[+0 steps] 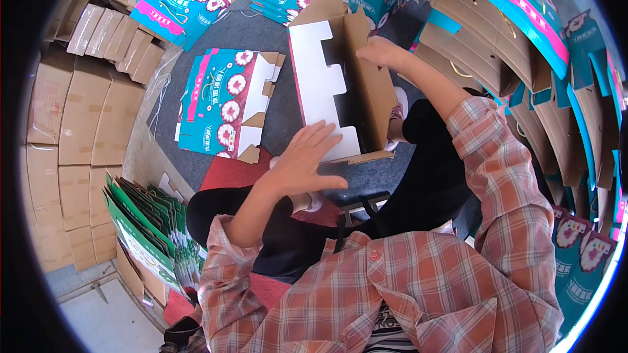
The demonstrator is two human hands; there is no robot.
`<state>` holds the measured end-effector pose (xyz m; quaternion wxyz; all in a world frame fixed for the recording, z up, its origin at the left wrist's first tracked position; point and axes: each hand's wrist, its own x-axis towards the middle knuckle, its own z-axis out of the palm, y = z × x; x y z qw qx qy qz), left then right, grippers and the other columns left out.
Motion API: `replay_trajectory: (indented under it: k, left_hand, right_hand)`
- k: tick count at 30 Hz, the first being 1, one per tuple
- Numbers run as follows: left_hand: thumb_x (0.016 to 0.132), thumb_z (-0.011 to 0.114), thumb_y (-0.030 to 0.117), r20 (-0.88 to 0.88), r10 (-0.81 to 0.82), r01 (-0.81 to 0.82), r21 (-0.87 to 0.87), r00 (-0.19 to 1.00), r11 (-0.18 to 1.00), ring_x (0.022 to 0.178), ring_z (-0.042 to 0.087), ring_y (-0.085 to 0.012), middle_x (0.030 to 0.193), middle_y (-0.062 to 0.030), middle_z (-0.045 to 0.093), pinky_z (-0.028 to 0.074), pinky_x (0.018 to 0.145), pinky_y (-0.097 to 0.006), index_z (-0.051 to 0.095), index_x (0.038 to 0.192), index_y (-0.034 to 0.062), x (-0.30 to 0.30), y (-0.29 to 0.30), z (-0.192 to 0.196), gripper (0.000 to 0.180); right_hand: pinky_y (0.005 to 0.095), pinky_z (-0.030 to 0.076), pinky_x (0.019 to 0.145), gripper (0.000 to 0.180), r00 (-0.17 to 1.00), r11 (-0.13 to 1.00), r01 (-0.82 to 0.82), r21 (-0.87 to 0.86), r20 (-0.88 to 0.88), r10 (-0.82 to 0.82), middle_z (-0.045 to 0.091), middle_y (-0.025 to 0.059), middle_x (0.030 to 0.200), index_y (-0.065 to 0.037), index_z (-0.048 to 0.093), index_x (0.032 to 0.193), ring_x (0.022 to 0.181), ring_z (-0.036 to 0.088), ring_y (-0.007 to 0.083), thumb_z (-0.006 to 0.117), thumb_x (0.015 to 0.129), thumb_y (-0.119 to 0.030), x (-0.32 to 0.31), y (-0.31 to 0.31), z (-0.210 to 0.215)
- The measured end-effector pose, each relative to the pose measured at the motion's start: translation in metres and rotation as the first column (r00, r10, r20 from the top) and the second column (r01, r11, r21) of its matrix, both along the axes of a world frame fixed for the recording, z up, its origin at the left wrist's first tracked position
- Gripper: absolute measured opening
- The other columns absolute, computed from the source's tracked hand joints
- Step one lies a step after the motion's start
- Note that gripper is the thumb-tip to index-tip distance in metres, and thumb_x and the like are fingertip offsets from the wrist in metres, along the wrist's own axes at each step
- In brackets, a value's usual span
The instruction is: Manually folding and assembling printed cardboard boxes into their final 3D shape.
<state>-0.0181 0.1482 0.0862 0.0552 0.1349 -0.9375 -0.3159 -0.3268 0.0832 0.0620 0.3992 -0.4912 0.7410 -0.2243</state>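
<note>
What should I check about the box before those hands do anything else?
1. Box open at the top: ok, you can see inside.
2. Right hand at the box's right side: ok.
3. Left hand pressing the white flap: cannot tell; its fingers overlap the flap in view.
4. White flap folded in: not ok, it sticks outward.
5. Box bottom closed: cannot tell, too dark inside.
6. Flat teal carton out of the way: ok, it lies apart, to the left.

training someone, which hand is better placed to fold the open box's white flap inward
Probably the left hand: it is spread over the near end of the white flap, while the right hand is across the opening, at the brown right side of the box.
</note>
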Motion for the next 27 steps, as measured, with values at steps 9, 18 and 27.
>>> replay_trajectory:
  k: [9, 18, 27]
  left_hand:
    - [0.078, 0.066, 0.018, -0.220, 0.487, -0.532, -0.263, 0.845, 0.805, 0.112, 0.050, -0.0363, 0.124, -0.0217, 0.049, 0.036, 0.094, -0.047, 0.044, 0.131, -0.0008, -0.056, 0.046, -0.030, 0.060]
    - [0.074, 0.063, 0.023, -0.256, 0.468, -0.529, -0.295, 0.846, 0.796, 0.118, 0.043, -0.0390, 0.124, -0.0238, 0.047, 0.031, 0.098, -0.051, 0.051, 0.116, -0.0082, -0.095, 0.076, -0.021, 0.053]
    - [0.071, 0.061, 0.014, -0.203, 0.550, -0.586, -0.269, 0.810, 0.764, 0.110, 0.046, -0.0342, 0.115, -0.0190, 0.051, 0.035, 0.093, -0.045, 0.053, 0.115, -0.0070, -0.085, 0.082, -0.042, 0.050]
  right_hand:
    - [0.0456, 0.059, 0.057, 0.030, 1.000, 0.999, -0.003, 0.054, -0.002, 0.003, 0.065, 0.0248, 0.086, 0.013, 0.062, 0.089, 0.075, 0.068, 0.0369, 0.052, 0.075, -0.012, 0.010, 0.005, 0.014]
    - [0.0445, 0.060, 0.059, 0.029, 0.999, 0.998, 0.043, 0.050, 0.015, -0.044, 0.066, 0.0237, 0.091, 0.011, 0.061, 0.092, 0.078, 0.068, 0.0366, 0.049, 0.076, -0.011, 0.015, 0.014, 0.021]
    - [0.0389, 0.040, 0.097, 0.108, 0.955, 0.929, 0.114, -0.352, 0.296, -0.005, 0.049, 0.0229, 0.131, 0.012, 0.035, 0.134, 0.121, 0.048, 0.0291, 0.051, 0.074, -0.076, 0.005, 0.013, 0.050]
